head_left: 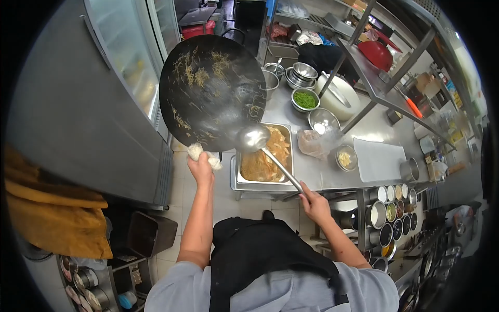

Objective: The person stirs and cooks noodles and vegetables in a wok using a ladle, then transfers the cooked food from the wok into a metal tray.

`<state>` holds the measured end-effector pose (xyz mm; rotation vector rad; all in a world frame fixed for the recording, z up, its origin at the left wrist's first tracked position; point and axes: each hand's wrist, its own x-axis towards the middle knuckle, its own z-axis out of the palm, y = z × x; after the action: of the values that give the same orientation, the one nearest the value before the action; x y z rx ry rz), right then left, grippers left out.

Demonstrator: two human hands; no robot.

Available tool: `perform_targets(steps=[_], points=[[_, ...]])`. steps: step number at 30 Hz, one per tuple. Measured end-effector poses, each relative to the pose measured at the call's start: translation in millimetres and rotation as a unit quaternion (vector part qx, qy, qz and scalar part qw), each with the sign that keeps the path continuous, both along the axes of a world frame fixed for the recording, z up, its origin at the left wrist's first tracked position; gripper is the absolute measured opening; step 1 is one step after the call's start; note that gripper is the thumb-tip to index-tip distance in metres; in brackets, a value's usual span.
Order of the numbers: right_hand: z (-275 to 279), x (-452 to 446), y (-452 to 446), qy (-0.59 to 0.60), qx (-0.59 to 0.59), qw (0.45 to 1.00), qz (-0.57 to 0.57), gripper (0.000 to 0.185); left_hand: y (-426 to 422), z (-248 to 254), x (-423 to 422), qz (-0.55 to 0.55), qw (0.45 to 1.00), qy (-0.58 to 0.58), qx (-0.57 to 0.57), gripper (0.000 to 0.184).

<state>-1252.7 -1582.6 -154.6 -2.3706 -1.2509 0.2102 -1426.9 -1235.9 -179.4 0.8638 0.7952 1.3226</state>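
My left hand (201, 169) is closed around a pale cloth (196, 152) at the near edge of a large dark wok (208, 93). The wok is tilted up, its inside facing me, with strands of food stuck to the surface. My right hand (315, 204) grips the handle of a metal ladle (254, 138), whose bowl is beside the wok's lower right rim. Beneath the ladle, a rectangular steel tray (291, 156) holds a heap of brown noodle-like food (265, 164). The wok handle under the cloth is hidden.
Right of the tray, the steel counter (332, 177) carries a plastic bag (312, 144), a bowl of chopped greens (305, 100) and stacked metal bowls (301, 75). A shelf frame (364, 67) rises over it. A tall fridge (88, 104) stands close on the left, a bin (150, 234) below.
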Motion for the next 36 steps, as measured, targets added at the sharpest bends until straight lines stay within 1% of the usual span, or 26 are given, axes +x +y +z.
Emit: perform_targets(steps=[1,3,5,8,9,10,12,13,15,18,19,20,22,24,26,28,29,31,32,33,34,35,36], points=[[6,-4,-10,-0.010,-0.027,0.999,-0.014,0.050,8,-12,0,-0.005,1.000,0.009,0.013,0.029],[12,-8,-26,-0.012,-0.034,0.999,-0.032,0.049,18,-28,1,-0.015,0.999,0.013,0.025,0.031],[26,-15,-40,-0.015,-0.056,0.997,-0.058,0.048,22,-33,6,-0.014,0.999,0.029,0.016,0.032],[20,-21,-64,-0.003,-0.064,0.995,-0.081,0.048,25,-31,11,-0.016,1.000,0.023,0.000,0.031],[16,-24,-65,0.019,-0.053,0.994,-0.091,0.048,24,-30,11,-0.018,1.000,0.024,0.002,0.030],[16,-24,-58,0.015,-0.054,0.994,-0.095,0.048,25,-28,13,-0.022,1.000,0.020,0.001,0.030],[17,-25,-31,0.041,0.011,0.994,-0.098,0.048,23,-29,8,-0.052,0.999,0.007,0.009,0.031],[10,-19,-12,-0.008,0.046,0.996,-0.082,0.048,22,-31,6,-0.054,0.998,0.010,0.007,0.031],[7,-7,35,-0.033,0.061,0.994,-0.087,0.051,21,-35,5,-0.050,0.998,0.035,0.020,0.032],[-3,10,92,-0.059,0.047,0.992,-0.100,0.052,13,-31,9,-0.037,0.999,0.029,0.025,0.031],[-7,14,104,-0.073,0.022,0.990,-0.115,0.051,12,-30,10,-0.040,0.998,0.027,0.028,0.031],[-10,18,108,-0.086,-0.003,0.988,-0.130,0.051,11,-28,12,-0.034,0.999,0.023,0.022,0.031],[-15,9,93,-0.088,-0.006,0.988,-0.124,0.051,12,-28,14,-0.031,0.999,0.020,0.017,0.030],[-15,-15,55,-0.054,-0.042,0.992,-0.104,0.050,19,-28,15,-0.033,0.999,0.010,0.030,0.030],[-12,-46,7,-0.022,-0.012,0.996,-0.082,0.050,28,-27,19,-0.026,0.999,0.006,0.028,0.029],[-9,-78,-35,0.027,0.009,0.994,-0.102,0.049,32,-29,18,-0.016,1.000,0.007,0.021,0.029],[-14,-86,-45,0.030,0.008,0.994,-0.101,0.049,38,-31,18,-0.013,1.000,0.015,0.015,0.028],[-21,-96,-59,0.087,0.049,0.987,-0.123,0.050,56,-39,20,-0.021,1.000,0.016,0.003,0.027],[-35,-96,-61,0.086,0.053,0.987,-0.128,0.050,60,-39,20,-0.026,1.000,0.016,0.007,0.027],[-57,-91,-61,0.138,0.100,0.977,-0.129,0.052,62,-39,20,-0.021,0.999,0.022,-0.033,0.028],[-59,-89,-59,0.162,0.126,0.970,-0.133,0.052,61,-35,22,-0.016,0.997,0.029,-0.072,0.028],[-51,-88,-54,0.186,0.153,0.961,-0.136,0.053,53,-23,21,-0.015,0.996,0.031,-0.082,0.029],[-42,-87,-51,0.437,0.191,0.858,-0.190,0.050,44,-11,18,-0.022,0.996,0.031,-0.077,0.029]])
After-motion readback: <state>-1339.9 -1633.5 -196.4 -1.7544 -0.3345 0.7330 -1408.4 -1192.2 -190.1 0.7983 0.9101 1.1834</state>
